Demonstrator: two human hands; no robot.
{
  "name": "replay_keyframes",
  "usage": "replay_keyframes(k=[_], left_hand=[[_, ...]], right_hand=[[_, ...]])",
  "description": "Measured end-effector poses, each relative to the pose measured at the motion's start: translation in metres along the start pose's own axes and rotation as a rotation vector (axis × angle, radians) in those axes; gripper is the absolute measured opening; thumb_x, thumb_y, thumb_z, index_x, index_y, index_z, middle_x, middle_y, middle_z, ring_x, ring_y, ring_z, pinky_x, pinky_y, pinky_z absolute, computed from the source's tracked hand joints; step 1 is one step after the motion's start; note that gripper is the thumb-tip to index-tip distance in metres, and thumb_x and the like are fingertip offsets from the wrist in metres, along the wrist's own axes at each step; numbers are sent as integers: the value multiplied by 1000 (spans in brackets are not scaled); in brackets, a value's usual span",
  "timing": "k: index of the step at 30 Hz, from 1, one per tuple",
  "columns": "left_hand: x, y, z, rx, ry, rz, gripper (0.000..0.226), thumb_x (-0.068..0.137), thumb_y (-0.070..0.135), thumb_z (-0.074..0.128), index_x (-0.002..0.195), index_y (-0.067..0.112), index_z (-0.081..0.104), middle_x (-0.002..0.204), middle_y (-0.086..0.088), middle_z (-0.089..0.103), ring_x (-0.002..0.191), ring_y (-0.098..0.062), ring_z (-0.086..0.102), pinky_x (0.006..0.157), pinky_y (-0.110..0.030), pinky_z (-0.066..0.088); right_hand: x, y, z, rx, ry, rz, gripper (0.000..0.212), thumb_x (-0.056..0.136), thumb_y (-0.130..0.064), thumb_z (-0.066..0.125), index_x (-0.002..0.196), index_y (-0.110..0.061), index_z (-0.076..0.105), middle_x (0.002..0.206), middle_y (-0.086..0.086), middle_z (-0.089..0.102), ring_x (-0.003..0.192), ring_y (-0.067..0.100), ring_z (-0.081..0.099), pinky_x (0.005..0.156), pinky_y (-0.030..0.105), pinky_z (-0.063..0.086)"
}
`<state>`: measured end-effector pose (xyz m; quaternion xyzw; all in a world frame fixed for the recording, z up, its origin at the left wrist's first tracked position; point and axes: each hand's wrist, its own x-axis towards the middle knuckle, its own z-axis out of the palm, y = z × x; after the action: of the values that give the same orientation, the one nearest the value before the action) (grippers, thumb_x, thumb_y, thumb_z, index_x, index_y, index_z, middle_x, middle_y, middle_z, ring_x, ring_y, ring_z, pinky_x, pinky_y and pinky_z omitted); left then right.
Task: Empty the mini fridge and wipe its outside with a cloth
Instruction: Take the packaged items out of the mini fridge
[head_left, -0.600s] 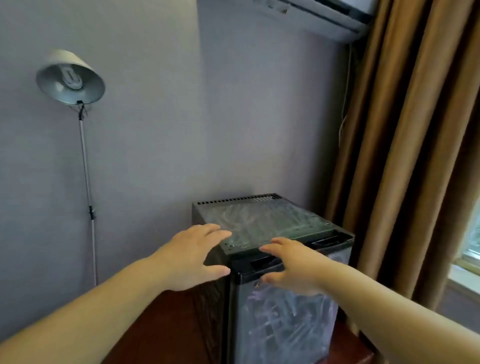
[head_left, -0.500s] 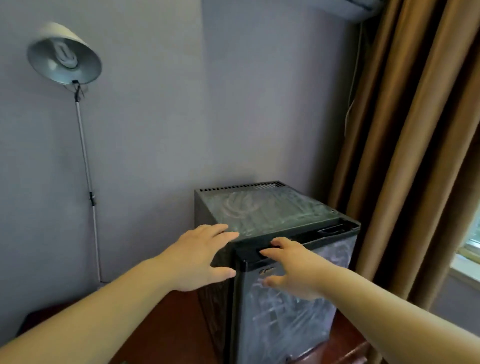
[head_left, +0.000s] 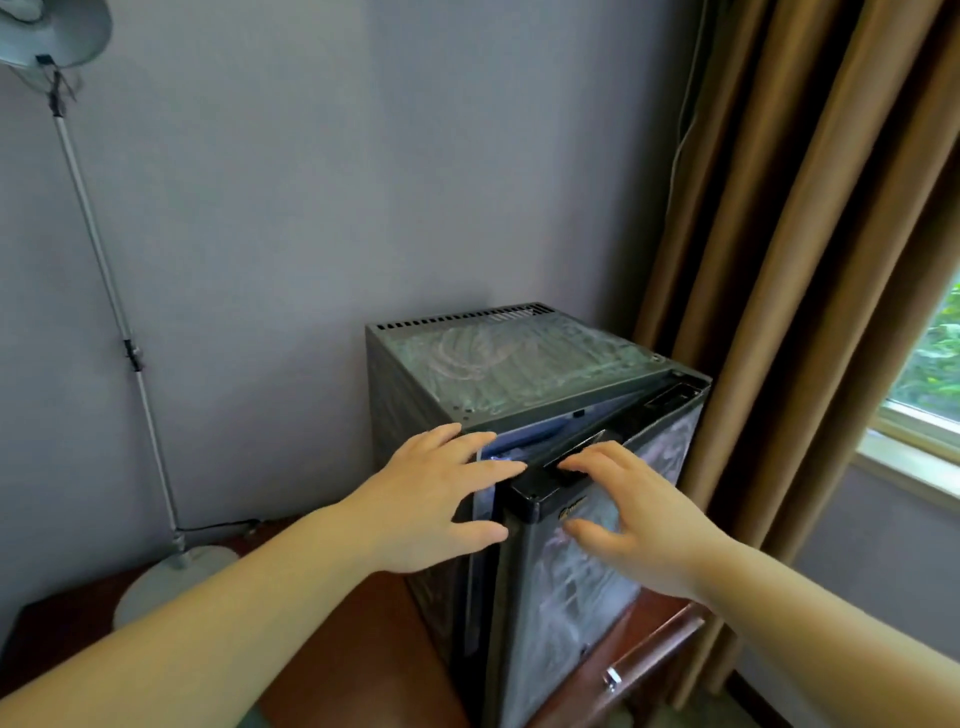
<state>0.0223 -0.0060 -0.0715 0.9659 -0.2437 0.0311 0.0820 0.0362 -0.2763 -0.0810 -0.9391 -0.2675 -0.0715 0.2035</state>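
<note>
On the brown cabinet (head_left: 363, 639), against the wall beside the curtain (head_left: 810, 260), stands the mini fridge (head_left: 519, 374). Head view: its door (head_left: 571, 582) is ajar, with a lit gap along the top front edge. My left hand (head_left: 431, 499) lies spread and flat against the fridge's front left corner, gripping nothing. My right hand (head_left: 628, 514) has its fingers hooked into the recess on top of the door, thumb against the door front. A floor lamp (head_left: 104, 280) stands to the left.
</note>
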Motion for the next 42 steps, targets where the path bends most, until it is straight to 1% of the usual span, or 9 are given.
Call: replay_keyframes(k=[5, 10, 15, 19, 25, 28, 31, 38, 42], left_hand=[[-3, 13, 12, 15, 17, 89, 68, 93, 69, 45, 152, 55, 15, 166, 15, 7, 153, -11, -6, 125, -44, 2], [6, 35, 26, -15, 14, 161, 70, 94, 67, 45, 155, 50, 16, 166, 15, 10, 153, -10, -1, 124, -36, 3], [21, 75, 37, -72, 53, 242, 69, 95, 66, 47, 155, 47, 21, 164, 13, 17, 152, -9, 5, 118, -26, 1], [39, 116, 42, -99, 65, 284, 68, 94, 64, 50, 154, 45, 25, 163, 14, 20, 151, -8, 8, 116, -22, 2], [74, 177, 52, -102, 49, 292, 68, 95, 64, 49, 155, 45, 24, 163, 13, 22, 151, -9, 11, 124, -37, 13], [90, 202, 61, -86, 19, 268, 68, 96, 65, 46, 156, 44, 21, 164, 13, 19, 152, -10, 10, 123, -36, 11], [104, 222, 73, -88, -17, 233, 68, 96, 67, 43, 156, 46, 19, 164, 14, 17, 152, -9, 9, 124, -41, 14], [130, 258, 105, -67, -91, 172, 68, 96, 67, 40, 156, 45, 15, 165, 14, 15, 152, -10, 8, 124, -42, 14], [137, 270, 117, -62, -126, 170, 68, 96, 67, 40, 156, 45, 15, 165, 13, 14, 152, -10, 8, 124, -41, 14]], right_hand=[[-29, 5, -16, 30, 27, 84, 55, 91, -51, 61, 142, -43, 40, 134, -29, 44, 122, -15, 39, 98, 5, 27], [-55, 10, -38, 44, -49, 135, 54, 94, -53, 57, 145, -45, 40, 139, -30, 40, 123, -14, 39, 98, 9, 29], [-88, 25, -59, 38, -64, 191, 67, 83, -74, 54, 144, -47, 41, 135, -32, 43, 127, -9, 42, 110, 26, 38], [-120, 46, -86, 16, -92, 222, 71, 76, -75, 55, 140, -49, 44, 128, -32, 48, 111, -14, 48, 107, 27, 42], [-164, 93, -126, -64, -102, 287, 64, 83, -59, 69, 141, -48, 44, 125, -32, 55, 95, -21, 47, 89, 17, 37], [-182, 115, -141, -105, -78, 315, 60, 88, -56, 66, 143, -46, 44, 122, -32, 55, 110, -7, 55, 92, 19, 39], [-198, 138, -148, -190, -39, 324, 56, 93, -57, 58, 146, -46, 40, 144, -23, 48, 131, 7, 49, 105, 29, 42], [-224, 174, -152, -434, 47, 330, 55, 99, -51, 51, 151, -38, 38, 157, -11, 37, 144, 19, 36, 114, 38, 38], [-236, 198, -133, -561, 164, 360, 51, 94, -42, 64, 142, -31, 51, 151, 2, 49, 141, 28, 43, 111, 46, 39]])
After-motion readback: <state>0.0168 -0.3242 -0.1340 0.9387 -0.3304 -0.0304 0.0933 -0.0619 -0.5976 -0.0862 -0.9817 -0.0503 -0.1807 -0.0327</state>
